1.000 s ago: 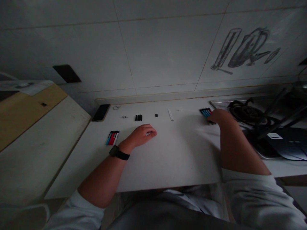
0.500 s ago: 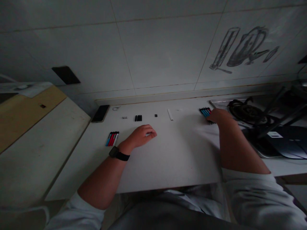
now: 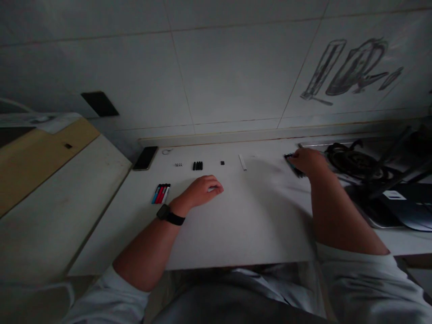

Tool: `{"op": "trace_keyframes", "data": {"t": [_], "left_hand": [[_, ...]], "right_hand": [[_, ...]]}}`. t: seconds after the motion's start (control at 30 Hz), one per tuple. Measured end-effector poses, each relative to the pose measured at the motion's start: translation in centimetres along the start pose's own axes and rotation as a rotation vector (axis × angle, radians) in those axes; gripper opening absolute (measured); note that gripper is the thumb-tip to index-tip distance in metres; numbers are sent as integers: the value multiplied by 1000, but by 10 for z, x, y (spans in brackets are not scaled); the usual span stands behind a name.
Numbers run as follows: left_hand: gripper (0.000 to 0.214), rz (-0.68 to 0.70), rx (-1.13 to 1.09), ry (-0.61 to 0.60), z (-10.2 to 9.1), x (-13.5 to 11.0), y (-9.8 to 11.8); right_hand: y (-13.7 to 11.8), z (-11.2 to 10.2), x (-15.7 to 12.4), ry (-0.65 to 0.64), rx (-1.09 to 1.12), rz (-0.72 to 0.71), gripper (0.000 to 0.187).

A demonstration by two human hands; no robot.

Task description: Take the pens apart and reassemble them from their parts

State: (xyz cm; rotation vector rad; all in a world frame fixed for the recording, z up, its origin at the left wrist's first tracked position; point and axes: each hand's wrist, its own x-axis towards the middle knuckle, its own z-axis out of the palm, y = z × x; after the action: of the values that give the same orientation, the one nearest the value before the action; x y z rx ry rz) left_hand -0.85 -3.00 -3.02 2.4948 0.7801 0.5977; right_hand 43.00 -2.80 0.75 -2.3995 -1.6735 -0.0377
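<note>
My left hand (image 3: 203, 190) rests on the white table, its fingers loosely curled and the thumb slightly apart, with nothing visible in it. To its left lies a row of slim pens (image 3: 161, 193) in blue, red and white with black ends. My right hand (image 3: 305, 161) is over another bunch of pens (image 3: 297, 170) at the right, its fingertips pinched at the upper end of a pen. The hand hides most of that bunch. Between the hands lie short black tubes (image 3: 197, 166), small springs (image 3: 178, 164), a small black piece (image 3: 222, 163) and thin white sticks (image 3: 242, 162).
A phone (image 3: 146, 158) lies at the back left, beside a thin ring-shaped item (image 3: 166, 151). A pale cabinet (image 3: 64, 189) borders the table on the left. At the right are coiled dark cables (image 3: 357, 159) and a black device (image 3: 403, 204) with upright arms. A tiled wall (image 3: 236, 76) rises behind.
My right hand has shifted over the upper ends of the pens, covering more of their coloured barrels. The left hand stays in place. The view has turned slightly left.
</note>
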Motion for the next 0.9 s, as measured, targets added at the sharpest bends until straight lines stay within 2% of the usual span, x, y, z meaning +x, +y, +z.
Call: {"op": "trace_keyframes", "data": {"t": [0.07, 0.13, 0.2, 0.27, 0.37, 0.4, 0.47, 0.57, 0.73, 0.83, 0.9], "left_hand": [[25, -11, 13, 7, 0, 0, 0], [25, -31, 25, 12, -1, 0, 1], [24, -53, 28, 16, -1, 0, 3], [23, -78, 34, 22, -2, 0, 4], [22, -106, 70, 40, -3, 0, 6], [22, -118, 82, 44, -3, 0, 7], [21, -152, 108, 56, -4, 0, 7], [19, -254, 187, 129, -10, -1, 4], [19, -525, 388, 277, -42, -12, -7], [20, -786, 559, 251, -69, -26, -13], [23, -955, 636, 153, -84, -37, -17]], "right_hand": [[-26, -8, -11, 73, 123, -58, 27], [-57, -12, -27, 29, 366, -195, 34], [-86, -9, -45, -167, 651, -363, 42], [-112, 0, -63, -406, 825, -495, 44], [-140, 21, -84, -634, 818, -611, 42], [-146, 28, -88, -645, 761, -654, 39], [-152, 39, -92, -587, 639, -718, 34], [-153, 46, -91, -516, 538, -750, 31], [-149, 42, -90, -526, 514, -757, 32], [-151, 40, -92, -515, 496, -763, 31], [-152, 39, -93, -517, 483, -769, 31]]}}
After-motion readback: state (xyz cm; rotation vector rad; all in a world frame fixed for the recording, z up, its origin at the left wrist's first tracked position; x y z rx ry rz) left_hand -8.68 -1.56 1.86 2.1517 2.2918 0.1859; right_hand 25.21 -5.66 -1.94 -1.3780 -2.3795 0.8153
